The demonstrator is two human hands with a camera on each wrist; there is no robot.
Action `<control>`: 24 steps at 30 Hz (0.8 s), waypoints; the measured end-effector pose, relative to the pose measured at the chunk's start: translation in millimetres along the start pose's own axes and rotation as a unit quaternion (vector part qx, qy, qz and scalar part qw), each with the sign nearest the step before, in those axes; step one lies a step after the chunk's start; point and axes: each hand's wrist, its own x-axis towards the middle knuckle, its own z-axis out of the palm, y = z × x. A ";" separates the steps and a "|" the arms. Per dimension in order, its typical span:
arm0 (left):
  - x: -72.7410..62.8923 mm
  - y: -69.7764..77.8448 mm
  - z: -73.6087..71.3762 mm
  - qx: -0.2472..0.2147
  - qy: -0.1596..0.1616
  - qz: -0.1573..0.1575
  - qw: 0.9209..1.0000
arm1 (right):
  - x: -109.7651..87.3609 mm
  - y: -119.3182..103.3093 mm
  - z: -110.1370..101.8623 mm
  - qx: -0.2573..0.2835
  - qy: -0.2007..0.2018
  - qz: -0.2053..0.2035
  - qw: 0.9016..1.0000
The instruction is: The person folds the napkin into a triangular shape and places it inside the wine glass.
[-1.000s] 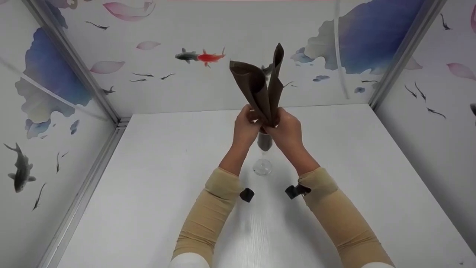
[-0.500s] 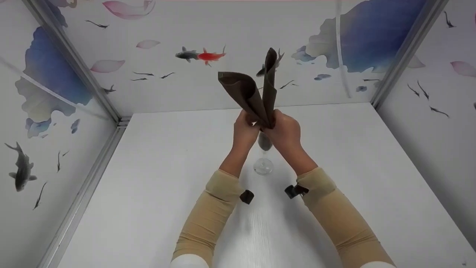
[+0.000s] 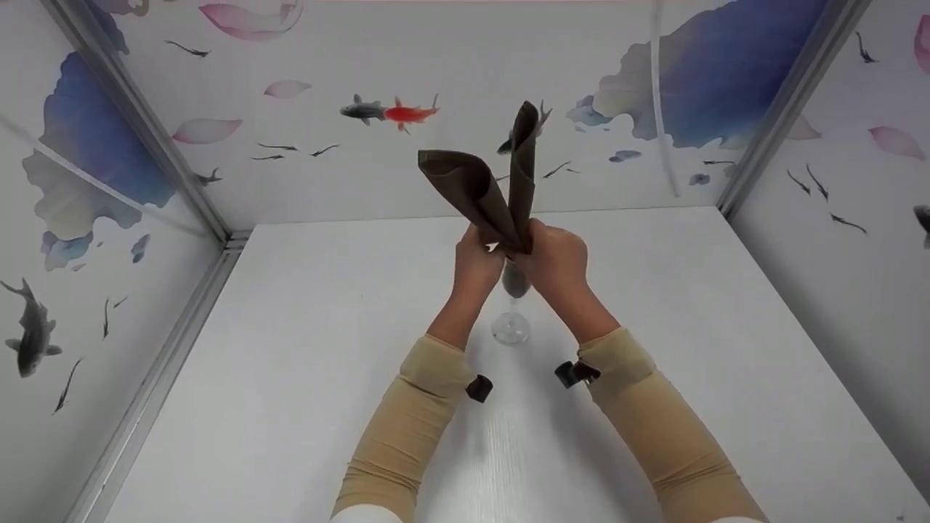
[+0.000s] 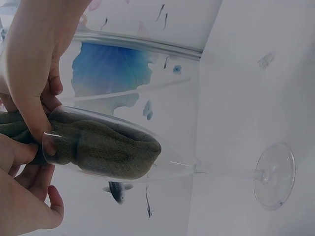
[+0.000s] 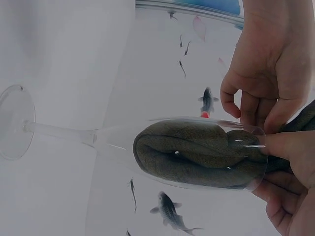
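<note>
A dark brown cloth napkin (image 3: 472, 190) spreads into two rolled leaves at its top. Its bunched lower end sits inside the bowl of a clear stemmed glass (image 4: 275, 174), which stands upright. My left hand (image 3: 478, 261) pinches the napkin on the left, just above the rim. Opposite it, my right hand (image 3: 558, 260) grips the cloth, its thumb reaching to the rim. Through the glass in the right wrist view, the folded cloth (image 5: 187, 152) fills most of the bowl. The napkin's folds and the hands hide part of the rim in the head view.
The glass stands on a white table (image 3: 327, 349), toward its back. Pale walls printed with fish and lotus leaves rise at the back and sides. Metal frame posts (image 3: 138, 123) run along the corners. Small black devices (image 3: 479, 388) sit at both wrists.
The napkin's top has dropped and leaned to the left, its two leaves opening wider apart. Both hands keep hold of it near the rim, shifting only slightly.
</note>
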 end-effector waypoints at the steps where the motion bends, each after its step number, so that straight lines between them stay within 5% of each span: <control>1: -0.6 -0.9 -0.4 0.002 0.001 -0.001 1.000 | -0.3 -0.3 1.1 0.000 0.003 -0.001 1.000; 10: -0.2 -2.3 -2.7 0.000 -0.005 0.007 1.000 | -0.5 -1.8 2.6 0.018 -0.014 0.039 0.999; 17: -3.2 -3.4 1.3 0.033 0.005 0.054 0.998 | -2.2 1.5 2.7 0.061 -0.033 0.080 0.994; 24: 4.5 -2.3 0.0 0.028 -0.016 0.022 0.999 | -0.7 -1.1 5.5 0.057 -0.019 0.104 0.993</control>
